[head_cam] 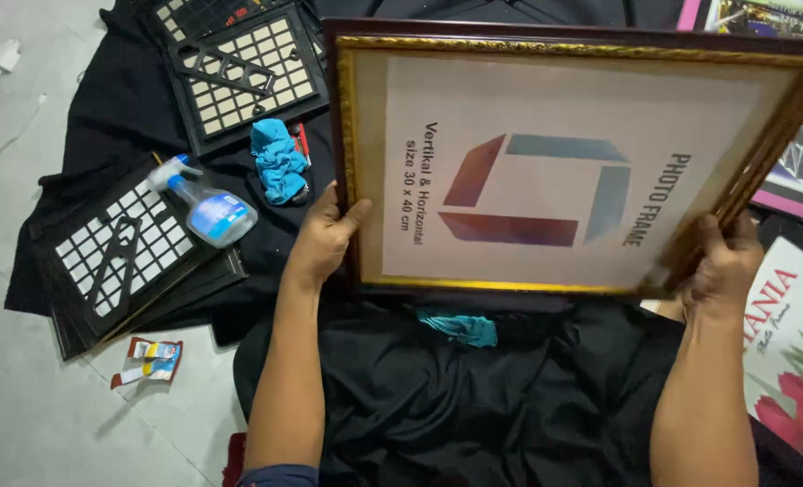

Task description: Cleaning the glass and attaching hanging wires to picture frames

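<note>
Gold-edged picture frame (564,162), paper insert already fitted, is gripped by left hand (325,236) and right hand (724,261), fingers closed on opposite edges; blue cloth (277,160) lies unused on the floor.

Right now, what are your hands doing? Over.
Left hand and right hand grip picture frame by its edges. Spray bottle and blue cloth lie apart, left.

The big rectangular wooden photo frame (546,41) is dark maroon outside with a gold patterned inner trim, and its white paper insert (564,171) has a square-ish logo in red, maroon and dusty blue. The cloth spread on the floor (438,406) is plain black. The crumpled rag (278,160) is bright teal. The plastic spray bottle (205,207) is clear with a blue label. The frame backs (117,248) are black with a white grid pattern. The floor (32,424) is pale grey.
</note>
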